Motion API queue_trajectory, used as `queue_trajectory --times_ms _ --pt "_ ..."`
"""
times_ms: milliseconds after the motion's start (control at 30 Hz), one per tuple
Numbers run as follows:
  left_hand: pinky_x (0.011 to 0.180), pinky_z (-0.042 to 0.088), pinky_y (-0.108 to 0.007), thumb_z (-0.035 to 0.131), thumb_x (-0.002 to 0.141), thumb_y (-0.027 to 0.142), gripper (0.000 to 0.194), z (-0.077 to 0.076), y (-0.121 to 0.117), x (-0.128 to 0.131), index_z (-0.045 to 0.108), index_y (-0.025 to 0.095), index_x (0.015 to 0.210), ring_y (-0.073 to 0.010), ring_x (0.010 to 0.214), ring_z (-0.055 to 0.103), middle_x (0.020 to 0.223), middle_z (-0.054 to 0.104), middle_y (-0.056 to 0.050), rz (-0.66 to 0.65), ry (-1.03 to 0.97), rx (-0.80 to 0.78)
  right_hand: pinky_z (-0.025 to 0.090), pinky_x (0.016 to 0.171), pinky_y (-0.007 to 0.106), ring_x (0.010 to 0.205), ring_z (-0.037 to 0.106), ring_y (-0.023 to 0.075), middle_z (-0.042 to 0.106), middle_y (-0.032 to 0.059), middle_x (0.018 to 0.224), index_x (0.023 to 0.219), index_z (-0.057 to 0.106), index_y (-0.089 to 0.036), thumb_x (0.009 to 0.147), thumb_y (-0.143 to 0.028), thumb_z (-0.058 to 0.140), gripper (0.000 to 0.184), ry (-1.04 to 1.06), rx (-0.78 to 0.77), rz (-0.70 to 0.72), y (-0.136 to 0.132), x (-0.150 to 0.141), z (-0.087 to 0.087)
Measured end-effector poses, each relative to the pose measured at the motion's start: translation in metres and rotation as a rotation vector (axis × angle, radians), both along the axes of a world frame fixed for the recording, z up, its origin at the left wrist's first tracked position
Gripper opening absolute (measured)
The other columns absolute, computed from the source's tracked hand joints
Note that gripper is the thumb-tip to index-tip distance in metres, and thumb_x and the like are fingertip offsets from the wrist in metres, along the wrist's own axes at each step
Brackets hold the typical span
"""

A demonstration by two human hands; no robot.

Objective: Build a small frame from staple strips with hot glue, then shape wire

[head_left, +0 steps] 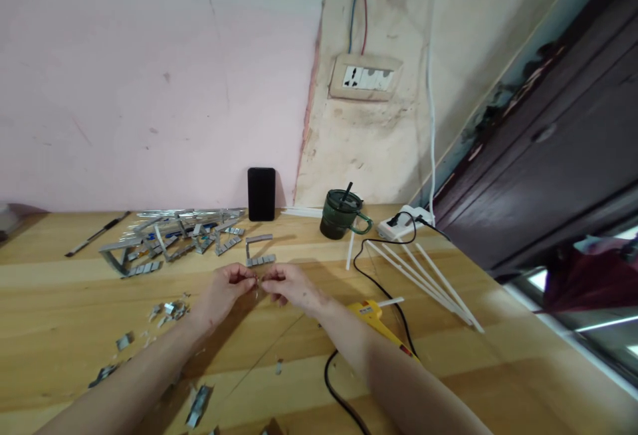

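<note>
Over the middle of the wooden table, my left hand (235,283) and my right hand (290,285) meet fingertip to fingertip. Both hands pinch around a tiny, thin piece (257,282) between them; it is too small to identify. Just behind my fingers lies a grey folded strip bent into a bracket shape (260,260). More bent grey strips (144,267) sit in a cluster to the left. Small shiny scraps (172,311) are scattered beside my left forearm. A yellow glue gun (371,312) with a white stick in it lies partly behind my right forearm.
A green mug with a straw (339,216) and a dark phone (262,194) stand by the wall. Long white glue sticks (423,279) and a black cord (389,295) lie at the right, near a white power strip (405,221). A pen (98,234) rests far left.
</note>
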State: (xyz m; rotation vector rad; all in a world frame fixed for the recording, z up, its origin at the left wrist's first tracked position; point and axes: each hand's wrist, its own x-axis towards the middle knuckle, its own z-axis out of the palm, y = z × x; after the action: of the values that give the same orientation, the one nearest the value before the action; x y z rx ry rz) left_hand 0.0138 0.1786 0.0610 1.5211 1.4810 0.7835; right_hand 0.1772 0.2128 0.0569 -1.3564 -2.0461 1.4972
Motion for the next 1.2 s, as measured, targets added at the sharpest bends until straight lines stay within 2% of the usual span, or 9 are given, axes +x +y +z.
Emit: queue_trajectory --times_ms 100,200,300,467,733,900,1200 --pt "0.072 0.052 -0.038 0.054 0.087 0.029 0.024 -0.003 0.002 0.000 0.056 0.015 0.107 -0.0183 0.084 0.062 0.104 0.062 -0.006 0.061 -0.088 0.002 0.052 0.072 0.036 0.085 0.061 0.0176 0.060 0.0060 0.105 0.108 0.055 -0.015 0.089 -0.029 0.052 0.024 0.021 -0.056 0.000 -0.006 -0.002 -0.002" --pt "0.073 0.052 -0.039 0.054 0.086 0.028 0.025 -0.004 0.004 0.004 0.056 0.015 0.107 -0.0190 0.086 0.062 0.106 0.061 -0.006 0.094 -0.142 0.004 0.051 0.074 0.037 0.088 0.060 0.0184 0.059 0.0064 0.107 0.110 0.055 -0.015 0.089 -0.029 0.053 0.025 0.043 -0.049 -0.034 -0.007 -0.006 -0.005" --pt "0.075 0.052 -0.040 0.055 0.086 0.028 0.026 -0.004 0.008 0.009 0.055 0.016 0.109 -0.0198 0.089 0.061 0.108 0.060 -0.007 0.131 -0.177 0.024 0.051 0.075 0.038 0.090 0.060 0.0192 0.058 0.0068 0.110 0.111 0.054 -0.015 0.089 -0.029 0.053 0.026 0.062 0.000 -0.093 -0.002 -0.007 -0.008" --pt "0.077 0.051 -0.041 0.055 0.086 0.028 0.029 -0.005 0.012 0.011 0.054 0.016 0.112 -0.0210 0.092 0.060 0.112 0.059 -0.007 0.204 -0.193 0.062 0.050 0.078 0.040 0.094 0.058 0.0208 0.056 0.0071 0.114 0.113 0.054 -0.016 0.088 -0.029 0.053 0.027 0.088 0.135 -0.211 0.023 -0.003 -0.010" --pt "0.073 0.052 -0.039 0.055 0.086 0.027 0.025 -0.007 0.001 0.009 0.056 0.015 0.107 -0.0190 0.087 0.062 0.106 0.061 -0.006 0.178 -0.163 0.011 0.050 0.078 0.040 0.094 0.058 0.0214 0.056 0.0065 0.113 0.112 0.054 -0.016 0.089 -0.030 0.053 0.028 0.137 0.242 -0.223 0.045 -0.007 -0.018" --pt "0.073 0.052 -0.039 0.055 0.086 0.027 0.024 -0.006 0.000 0.009 0.057 0.015 0.106 -0.0191 0.087 0.062 0.105 0.062 -0.006 0.169 -0.147 -0.018 0.050 0.078 0.040 0.094 0.058 0.0206 0.056 0.0074 0.114 0.113 0.053 -0.016 0.089 -0.029 0.053 0.028 0.155 0.261 -0.225 0.049 -0.010 -0.022" --pt "0.070 0.052 -0.036 0.055 0.086 0.027 0.020 -0.001 -0.004 0.010 0.059 0.014 0.100 -0.0173 0.081 0.062 0.098 0.063 -0.004 0.163 -0.111 -0.012 0.050 0.078 0.040 0.093 0.059 0.0203 0.056 0.0073 0.113 0.113 0.053 -0.016 0.089 -0.029 0.053 0.028 0.120 0.242 -0.273 0.047 -0.008 -0.018"
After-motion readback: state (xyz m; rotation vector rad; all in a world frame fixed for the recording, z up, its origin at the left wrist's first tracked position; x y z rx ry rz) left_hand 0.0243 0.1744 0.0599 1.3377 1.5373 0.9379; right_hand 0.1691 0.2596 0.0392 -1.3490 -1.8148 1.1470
